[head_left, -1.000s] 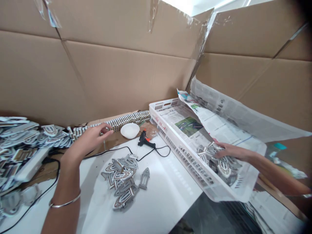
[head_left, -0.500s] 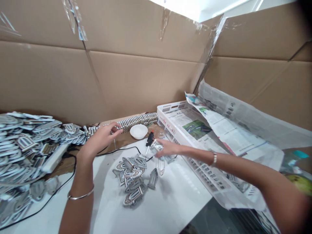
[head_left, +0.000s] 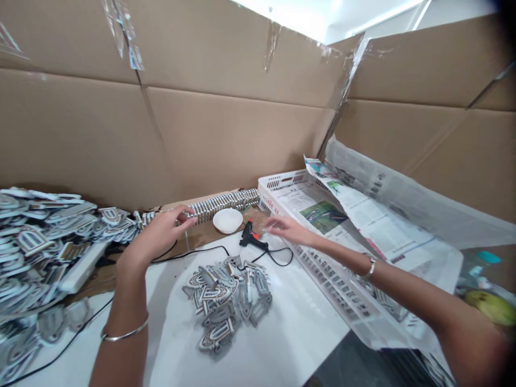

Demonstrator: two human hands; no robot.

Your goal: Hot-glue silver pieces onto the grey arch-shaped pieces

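One pile of badges [head_left: 226,303] is lying on a white sheet [head_left: 306,317], spreading further right than a moment earlier, with extra pieces along that side. The right hand [head_left: 288,230] is no longer carrying pieces: it is reaching out empty, fingers apart, over the crate [head_left: 278,185] rim, just past the glue gun [head_left: 252,239], which is lying on its side. The left hand [head_left: 161,232] is staying at the end of the upright row of badges [head_left: 223,201], fingers drawn together; whether they are clamped on a piece I cannot tell. Counts: two hands, one white dish [head_left: 228,220], one gun, one crate, two wrist bands [head_left: 124,334]. A larger heap of badges [head_left: 48,231] is sitting at left, too many to count. Newspaper [head_left: 387,215] print is showing, too small to read.
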